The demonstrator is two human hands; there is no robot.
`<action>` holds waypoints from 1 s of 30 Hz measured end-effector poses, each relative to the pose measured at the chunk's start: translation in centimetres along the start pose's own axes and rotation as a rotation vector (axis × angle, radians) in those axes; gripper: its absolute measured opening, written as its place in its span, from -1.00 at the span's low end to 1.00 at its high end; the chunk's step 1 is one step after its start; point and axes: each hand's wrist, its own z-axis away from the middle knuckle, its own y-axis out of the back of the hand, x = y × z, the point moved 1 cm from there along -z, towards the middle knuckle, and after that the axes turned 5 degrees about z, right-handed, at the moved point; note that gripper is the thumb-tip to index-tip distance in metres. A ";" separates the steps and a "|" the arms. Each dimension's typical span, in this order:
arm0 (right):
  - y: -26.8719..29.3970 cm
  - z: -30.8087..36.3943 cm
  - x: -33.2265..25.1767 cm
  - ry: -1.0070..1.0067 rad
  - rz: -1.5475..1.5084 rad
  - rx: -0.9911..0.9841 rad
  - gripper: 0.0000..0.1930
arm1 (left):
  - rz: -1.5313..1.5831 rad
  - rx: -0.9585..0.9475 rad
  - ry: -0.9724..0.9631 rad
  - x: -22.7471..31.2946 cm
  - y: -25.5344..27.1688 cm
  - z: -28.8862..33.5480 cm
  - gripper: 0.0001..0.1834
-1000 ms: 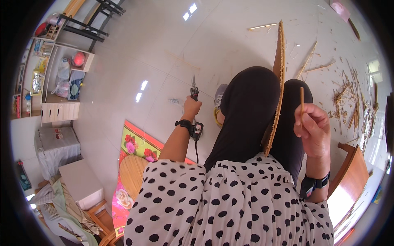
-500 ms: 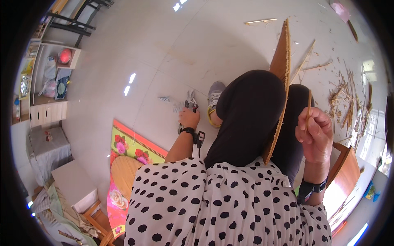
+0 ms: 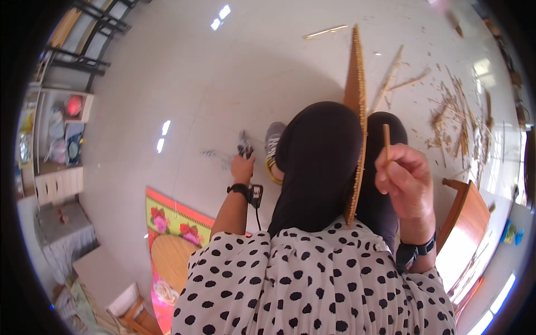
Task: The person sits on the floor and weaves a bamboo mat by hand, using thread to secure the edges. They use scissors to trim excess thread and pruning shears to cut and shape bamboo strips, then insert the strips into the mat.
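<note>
Down at the left, over the floor beside my shoe [image 3: 273, 139], my left hand [image 3: 242, 168] is closed round a grey and black hand tool [image 3: 244, 147] that looks like pliers or shears. Its exact kind is too small to tell. My right hand [image 3: 406, 177], raised by my right knee, pinches a thin wooden stick [image 3: 386, 142] that points upward. Between my thighs a thin brown panel [image 3: 353, 89] stands on edge, seen nearly edge-on. Small pale bumps line its rim, and neither hand touches it.
Broken sticks and splinters [image 3: 460, 120] litter the floor at the right, with a few longer sticks [image 3: 391, 72] past my knees. A wooden chair-like piece [image 3: 466, 215] stands at the right. A floral mat [image 3: 170, 218] lies at the left, near shelves [image 3: 67, 142].
The whole view has shifted, so my body, the panel and the floor sit further left. Both hands keep hold of the tool and the stick.
</note>
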 end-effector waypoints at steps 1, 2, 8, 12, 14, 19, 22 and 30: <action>0.1 0.2 0.2 0.007 0.031 -0.002 -0.86 | 0.064 0.021 -0.030 1.4 1.2 -0.2 -0.41; 0.2 0.2 0.4 0.019 0.058 -0.010 -0.86 | 0.127 0.050 -0.061 2.8 3.2 -0.2 -0.42; -0.8 0.1 0.1 -0.013 0.262 -0.073 -0.93 | 0.425 0.194 -0.301 10.4 13.9 1.8 -0.47; -1.6 -0.3 0.3 -0.020 0.187 -0.090 -0.93 | 0.599 0.241 -0.541 16.7 20.0 7.3 -0.51; -2.0 -0.7 0.8 0.001 0.115 -0.080 -0.92 | 0.633 0.203 -0.624 20.1 22.9 11.0 -0.49; -3.6 -1.7 1.3 0.133 -0.056 -0.005 -0.92 | 0.514 0.299 -0.975 23.7 25.7 16.1 -0.47; -4.5 -2.1 0.8 0.141 -0.092 0.145 -0.80 | 0.459 0.358 -1.072 24.7 25.9 18.0 -0.45; -5.2 -1.7 1.4 0.175 0.126 0.153 -0.62 | 0.431 0.422 -1.087 25.8 25.4 20.4 -0.40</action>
